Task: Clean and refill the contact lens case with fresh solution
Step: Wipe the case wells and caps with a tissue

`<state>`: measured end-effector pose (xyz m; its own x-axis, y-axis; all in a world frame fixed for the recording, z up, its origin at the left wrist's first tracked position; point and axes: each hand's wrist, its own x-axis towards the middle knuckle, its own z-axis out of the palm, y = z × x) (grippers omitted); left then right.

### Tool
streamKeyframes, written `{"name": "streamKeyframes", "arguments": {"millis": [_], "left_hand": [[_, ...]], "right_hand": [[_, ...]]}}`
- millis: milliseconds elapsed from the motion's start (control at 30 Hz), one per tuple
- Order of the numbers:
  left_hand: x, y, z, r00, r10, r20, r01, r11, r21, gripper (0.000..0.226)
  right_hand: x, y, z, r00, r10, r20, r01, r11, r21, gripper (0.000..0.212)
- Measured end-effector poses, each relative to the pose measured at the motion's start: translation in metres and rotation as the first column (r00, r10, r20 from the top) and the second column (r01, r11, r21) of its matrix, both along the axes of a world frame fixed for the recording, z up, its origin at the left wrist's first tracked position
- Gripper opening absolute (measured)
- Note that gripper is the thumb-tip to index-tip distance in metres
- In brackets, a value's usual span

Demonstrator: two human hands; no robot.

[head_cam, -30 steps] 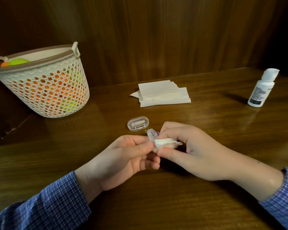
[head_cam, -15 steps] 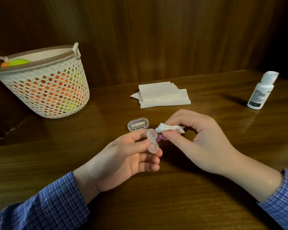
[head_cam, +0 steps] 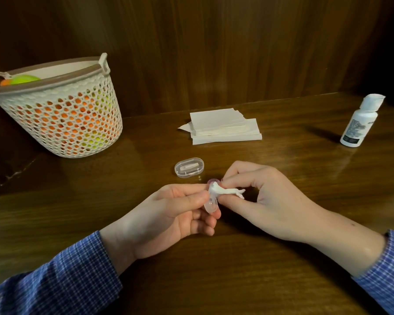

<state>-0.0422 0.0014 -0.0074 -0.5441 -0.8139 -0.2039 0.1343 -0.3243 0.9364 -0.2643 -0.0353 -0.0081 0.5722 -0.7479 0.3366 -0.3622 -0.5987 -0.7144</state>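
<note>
head view showed both hands low over the middle of the table (head_cam: 282, 201), meeting just in front of the person. left hand (head_cam: 168, 214) was closed around the lens case (head_cam: 210, 204), thumb pressed on its side and fingers curled under, so the case sat raised off the wood with one clear well facing up and a purple part (head_cam: 214, 181) showing at its far end. right hand (head_cam: 266, 201) was pinched narrow on a twisted tissue (head_cam: 225, 191), whose tip touched the upper part of the case. whether the tip sat inside a well or only on the rim could not be told. this looked like the cleaning step, with the wells being wiped dry, and the refill not yet begun. a small clear box (head_cam: 189, 167) lay just beyond the hands, a stack of tissues (head_cam: 223, 127) farther back, and a basket (head_cam: 62, 114) of coloured balls at the far left. the bottle (head_cam: 359, 123) stood upright well apart at the far right, its cap seeming flipped open. next move likely called for finishing the other well, setting the tissue down to free the right hand, then reaching across for the bottle while the left kept the case level, since a tilt would spill the solution.
</note>
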Motion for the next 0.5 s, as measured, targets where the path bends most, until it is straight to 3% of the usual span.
{"name": "streamKeyframes", "arguments": {"millis": [233, 367, 433, 500], "left_hand": [[0.002, -0.002, 0.003, 0.994, -0.079, -0.077, 0.087, 0.991, 0.104, 0.028], [-0.003, -0.002, 0.008, 0.999, 0.016, -0.042, -0.010, 0.991, 0.135, 0.023], [-0.003, 0.002, 0.008, 0.982, 0.162, 0.094, -0.162, 0.987, -0.006, 0.029], [-0.001, 0.008, 0.004, 0.890, 0.307, 0.337, -0.170, 0.909, -0.381, 0.048]], "right_hand": [[0.003, 0.008, 0.001, 0.997, 0.010, -0.082, -0.018, 0.995, -0.100, 0.014], [0.004, 0.009, 0.005, 0.990, -0.032, -0.137, 0.011, 0.989, -0.145, 0.015], [0.003, 0.007, 0.006, 0.983, -0.063, -0.172, 0.036, 0.987, -0.154, 0.015], [0.002, 0.005, 0.005, 0.972, -0.094, -0.216, 0.063, 0.988, -0.144, 0.016]]}}
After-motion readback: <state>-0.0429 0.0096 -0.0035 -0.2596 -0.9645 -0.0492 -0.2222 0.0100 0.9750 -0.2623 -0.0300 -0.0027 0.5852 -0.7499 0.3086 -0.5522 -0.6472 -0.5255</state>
